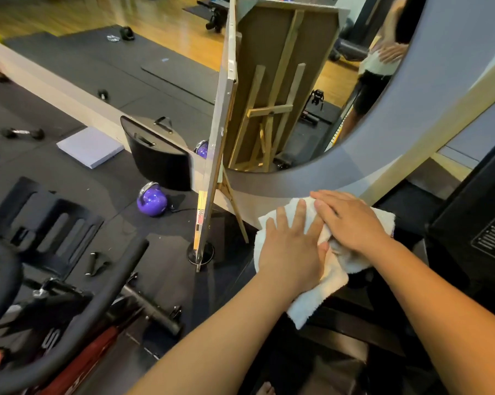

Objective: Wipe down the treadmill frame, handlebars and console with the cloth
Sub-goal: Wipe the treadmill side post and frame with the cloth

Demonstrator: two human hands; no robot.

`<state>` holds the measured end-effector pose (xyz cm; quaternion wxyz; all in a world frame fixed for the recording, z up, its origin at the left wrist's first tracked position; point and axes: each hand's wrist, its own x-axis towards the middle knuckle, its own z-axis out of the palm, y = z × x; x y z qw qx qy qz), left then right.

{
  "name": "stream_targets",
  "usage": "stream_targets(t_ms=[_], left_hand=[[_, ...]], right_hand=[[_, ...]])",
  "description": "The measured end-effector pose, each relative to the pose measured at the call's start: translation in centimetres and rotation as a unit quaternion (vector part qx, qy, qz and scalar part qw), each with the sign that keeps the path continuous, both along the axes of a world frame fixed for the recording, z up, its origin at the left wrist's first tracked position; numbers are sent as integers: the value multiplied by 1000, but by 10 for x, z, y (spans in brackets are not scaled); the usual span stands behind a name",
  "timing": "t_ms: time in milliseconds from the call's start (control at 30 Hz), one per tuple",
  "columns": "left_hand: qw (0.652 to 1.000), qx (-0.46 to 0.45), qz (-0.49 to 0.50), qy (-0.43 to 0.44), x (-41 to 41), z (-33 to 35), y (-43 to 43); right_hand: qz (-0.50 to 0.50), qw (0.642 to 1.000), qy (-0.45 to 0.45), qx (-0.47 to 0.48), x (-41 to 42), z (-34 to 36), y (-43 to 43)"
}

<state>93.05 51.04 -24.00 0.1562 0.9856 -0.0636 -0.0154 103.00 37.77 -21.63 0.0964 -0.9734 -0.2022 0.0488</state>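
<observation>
Pressing flat on a white terry cloth (316, 302) with the left hand (293, 248), fingers straight and spread, grip fully open and curling round nothing. Laying the right hand (351, 223) beside it on the same cloth, fingers straight and close together, grip likewise open, touching the left fingertips. Holding the cloth bunched under and between both palms, draped over a dark part of the black treadmill (454, 223) directly beneath the grip; not possible to tell which part. Standing just left of the grip, a wooden easel carrying a flat board (216, 143). Reflecting the easel's back just beyond the grip, a round grey-framed mirror (383, 143). Lying farther left on the dark floor mat (155, 266), a glossy purple kettlebell (152, 201). Sitting well below and left of the grip, a black-and-red exercise bike (78, 332).
</observation>
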Motion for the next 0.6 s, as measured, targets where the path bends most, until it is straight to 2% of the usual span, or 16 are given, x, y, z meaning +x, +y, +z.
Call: stream_targets(t_ms=[133,233,367,533,600], left_hand=[[999,-38,-2,29,-29,2,13],[998,-44,8,50,-35,3,16],[998,-7,41,48,-7,3,2],[994,70,76,31,29,10,-28],[997,63,49,12,32,5,-25]], right_hand=[[0,994,-84,-67,-24,-10,9],[9,989,-106,-98,-38,-13,9],[14,989,-78,-126,-14,-9,15],[-60,990,28,-125,17,5,14],[-85,985,7,-148,12,6,10]])
